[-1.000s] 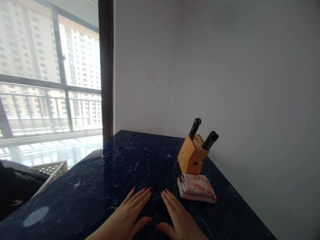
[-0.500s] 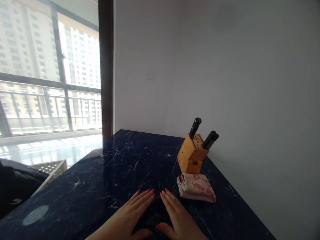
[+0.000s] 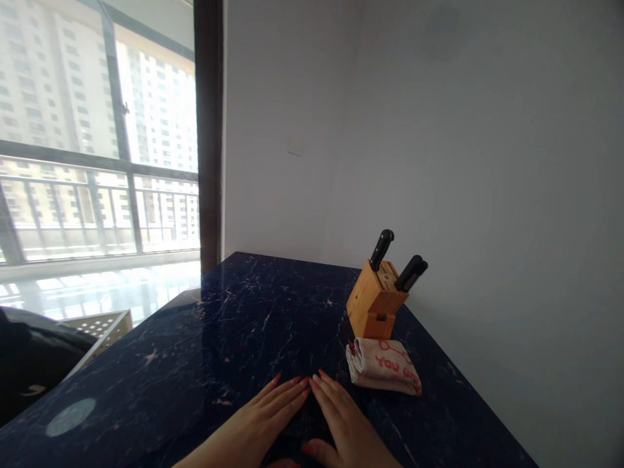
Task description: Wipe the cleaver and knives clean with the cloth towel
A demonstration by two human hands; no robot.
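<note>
My left hand (image 3: 260,426) and my right hand (image 3: 344,426) lie flat, palms down, on the dark blue marbled countertop (image 3: 205,351), fingers stretched out and fingertips nearly touching each other. Neither hand holds anything. Just right of my right hand lies a folded white cloth (image 3: 385,367) with red lettering. Behind the cloth stands a wooden knife block (image 3: 376,300) with two black knife handles (image 3: 381,249) sticking out, close to the wall.
A grey wall runs along the counter's right and far sides. A large window with a dark frame (image 3: 208,130) is at the left. A perforated wooden box (image 3: 100,327) and a dark object (image 3: 29,370) sit beyond the counter's left edge.
Both hands have slid closer together, so the fingertips now almost meet. The cloth and knife block have not moved.
</note>
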